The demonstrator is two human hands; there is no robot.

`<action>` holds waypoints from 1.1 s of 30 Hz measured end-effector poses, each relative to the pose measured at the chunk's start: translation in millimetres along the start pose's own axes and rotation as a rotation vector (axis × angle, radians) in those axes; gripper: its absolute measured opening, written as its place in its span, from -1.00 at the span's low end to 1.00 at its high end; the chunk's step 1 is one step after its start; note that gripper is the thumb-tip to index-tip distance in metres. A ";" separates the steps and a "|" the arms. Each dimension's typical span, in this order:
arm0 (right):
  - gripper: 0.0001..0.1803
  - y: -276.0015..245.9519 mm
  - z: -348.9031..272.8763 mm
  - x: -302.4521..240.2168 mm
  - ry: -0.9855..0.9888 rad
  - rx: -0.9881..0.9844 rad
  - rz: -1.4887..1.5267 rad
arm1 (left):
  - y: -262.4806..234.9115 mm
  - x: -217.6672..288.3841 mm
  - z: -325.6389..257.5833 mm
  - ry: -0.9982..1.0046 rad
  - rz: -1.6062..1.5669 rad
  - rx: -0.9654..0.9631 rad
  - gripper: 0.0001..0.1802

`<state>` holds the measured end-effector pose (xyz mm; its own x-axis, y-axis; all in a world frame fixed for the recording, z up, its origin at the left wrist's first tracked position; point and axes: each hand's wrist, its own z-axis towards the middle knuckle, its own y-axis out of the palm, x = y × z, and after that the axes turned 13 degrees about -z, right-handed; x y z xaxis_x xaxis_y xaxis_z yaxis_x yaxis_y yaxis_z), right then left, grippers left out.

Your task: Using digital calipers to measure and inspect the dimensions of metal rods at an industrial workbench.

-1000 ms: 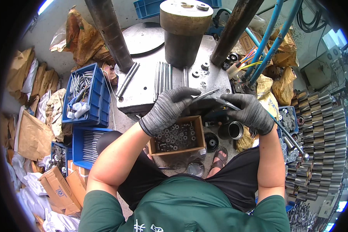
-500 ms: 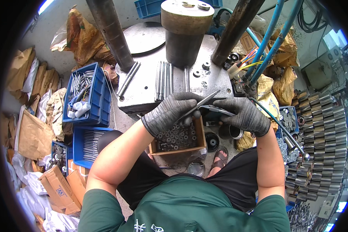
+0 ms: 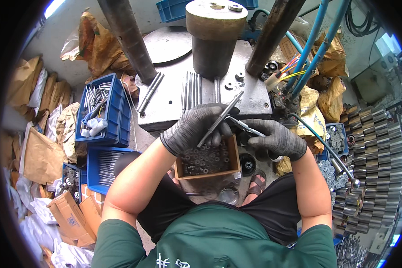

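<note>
My left hand [image 3: 193, 127], in a grey knitted glove, is closed around a slim metal rod [image 3: 222, 117], which slants with its upper end away from me. My gloved right hand [image 3: 277, 137] grips a thin metal tool [image 3: 248, 127] with a bent tip; its exact kind I cannot make out. The tool's tip is close to the middle of the rod; whether they touch I cannot tell. Below my hands stands a brown box [image 3: 210, 175] of small metal rings. Several more rods [image 3: 191, 91] lie on the steel machine table [image 3: 165, 105] beyond.
A thick steel cylinder [image 3: 213, 49] stands on the table between two dark columns [image 3: 128, 40]. Blue crates [image 3: 120, 111] of metal parts are at left. Blue hoses [image 3: 309, 58] and a ball-ended lever [image 3: 355, 183] are at right, beside stacked metal tubes [image 3: 375, 156].
The rod in my left hand has turned steeper, its lower end swinging toward me. My right hand has shifted slightly left and nearer me, with the tool tilted more downward.
</note>
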<state>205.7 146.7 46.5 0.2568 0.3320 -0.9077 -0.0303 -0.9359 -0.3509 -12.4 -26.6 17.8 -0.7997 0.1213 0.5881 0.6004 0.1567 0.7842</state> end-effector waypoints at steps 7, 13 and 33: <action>-0.38 -7.6 -2.4 6.6 0.005 0.047 0.036 | -16.8 16.4 -9.3 0.169 0.481 0.271 -0.52; -0.66 -16.6 1.3 11.8 0.073 0.436 -0.189 | -92.8 52.4 -16.4 0.556 1.543 0.774 -0.48; -0.56 -32.7 41.5 77.6 0.007 0.676 -0.688 | -79.3 47.3 2.2 0.367 1.413 0.731 -0.50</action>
<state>186.6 208.0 -22.0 0.4317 0.7798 -0.4533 -0.4204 -0.2707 -0.8660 -97.9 -31.1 -17.0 0.4629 0.3541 0.8126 0.6020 0.5473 -0.5815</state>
